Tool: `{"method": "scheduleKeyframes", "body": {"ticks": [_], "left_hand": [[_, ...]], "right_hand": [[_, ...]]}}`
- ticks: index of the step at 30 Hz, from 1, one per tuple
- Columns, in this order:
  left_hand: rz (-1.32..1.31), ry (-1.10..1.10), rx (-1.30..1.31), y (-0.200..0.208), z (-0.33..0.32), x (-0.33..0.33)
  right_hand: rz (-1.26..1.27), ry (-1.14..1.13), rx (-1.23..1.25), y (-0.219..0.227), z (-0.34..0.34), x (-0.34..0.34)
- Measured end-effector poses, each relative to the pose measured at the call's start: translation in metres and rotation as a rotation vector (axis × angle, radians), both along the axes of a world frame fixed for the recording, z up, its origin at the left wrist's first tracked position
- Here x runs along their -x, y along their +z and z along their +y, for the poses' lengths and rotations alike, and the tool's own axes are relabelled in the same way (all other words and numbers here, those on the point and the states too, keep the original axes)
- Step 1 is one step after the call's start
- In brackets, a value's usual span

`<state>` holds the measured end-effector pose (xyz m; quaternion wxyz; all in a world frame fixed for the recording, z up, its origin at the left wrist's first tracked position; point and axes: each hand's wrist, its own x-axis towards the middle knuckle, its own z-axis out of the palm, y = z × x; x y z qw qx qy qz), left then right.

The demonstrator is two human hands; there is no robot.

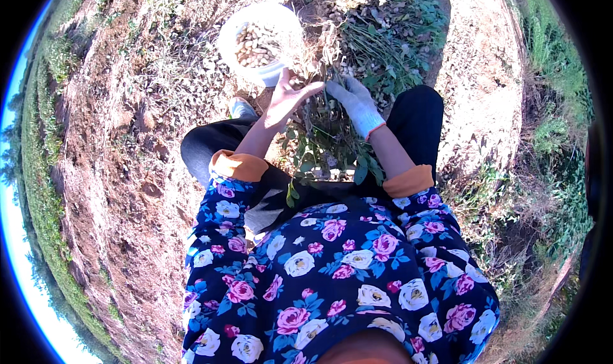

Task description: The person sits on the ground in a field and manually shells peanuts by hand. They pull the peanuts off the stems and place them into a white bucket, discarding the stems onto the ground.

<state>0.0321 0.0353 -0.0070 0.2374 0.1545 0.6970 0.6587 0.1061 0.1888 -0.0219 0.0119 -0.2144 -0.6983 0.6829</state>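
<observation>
My bare left hand [289, 100] is at the near side of the bucket, thumb and fingers spread apart beside the roots of a peanut plant [311, 137]. My right hand [355, 102], in a pale knitted glove with a red-edged cuff, is closed around the plant's stems. The plant's roots and pods point away from me, and its green leaves hang down between my knees. A white round bucket [269, 75] stands just beyond my left hand. Picked peanuts [257, 45] in their shells lie inside it. My right fingertips are partly hidden among the stems.
A heap of pulled peanut plants [399, 42] lies beyond my right hand, to the right of the bucket. Dry soil [121, 166] with scattered leaves spreads to the left. Green weeds [552, 77] grow along the right side. My knees flank the plant.
</observation>
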Motion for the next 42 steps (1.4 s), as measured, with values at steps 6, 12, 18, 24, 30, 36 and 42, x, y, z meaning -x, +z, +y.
{"method": "scheduleKeyframes", "body": {"ticks": [6, 12, 18, 24, 30, 36, 42], "left_hand": [[-0.368, 0.156, -0.381, -0.031, -0.006, -0.011], [-0.461, 0.131, -0.507, -0.004, 0.005, -0.025], [-0.442, 0.07, -0.623, -0.001, 0.013, -0.04], [-0.682, -0.153, -0.774, -0.007, 0.01, -0.036], [-0.669, 0.04, -0.649, -0.003, 0.016, -0.042], [-0.381, -0.221, -0.336, -0.032, 0.007, -0.04], [-0.109, -0.329, -0.094, -0.008, 0.016, -0.047]], "right_hand": [[-0.079, -0.155, 0.466, 0.01, 0.002, -0.006], [0.297, -0.258, -0.011, -0.052, 0.016, 0.0], [0.263, -0.096, -0.403, -0.015, 0.02, -0.023], [0.508, -0.132, -0.483, 0.0, 0.01, -0.027], [0.616, 0.019, -0.55, 0.014, 0.012, -0.036], [0.43, 0.122, -0.504, 0.026, 0.017, -0.041], [0.141, 0.155, -0.472, 0.019, 0.019, -0.036]]}}
